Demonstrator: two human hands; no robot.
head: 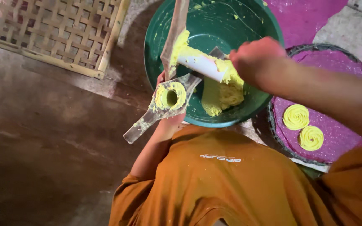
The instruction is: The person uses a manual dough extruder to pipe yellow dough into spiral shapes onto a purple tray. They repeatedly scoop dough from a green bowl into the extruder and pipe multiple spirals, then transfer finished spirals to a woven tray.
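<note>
- Nearest the camera is the person's orange shirt (223, 184), filling the bottom middle and right of the view.
- The left hand (169, 122) comes up from under the shirt's edge and grips the dough press (168, 98) from below; the fingers are mostly hidden behind it, wrapped on its body.
- The press has 1 round barrel opening packed with yellow dough and a flat handle pointing down-left over bare brown floor (42, 159), where there is wide open room.
- The right hand (256, 58) is closed around 1 white plunger (202, 66), smeared yellow, its tip angled toward the press over the bowl.
- 1 green bowl (248, 25) sits just beyond the press, its near rim touching the shirt line; a lump of yellow dough (221, 96) lies inside.
- To the right, 1 round tray (340, 138) with a pink lining holds 2 yellow spiral coils (296, 116), side by side, near its left rim; the rest of the lining is free.
- Farthest, at top left, 1 woven bamboo lattice (51, 29) lies on the floor, well apart from the bowl.
</note>
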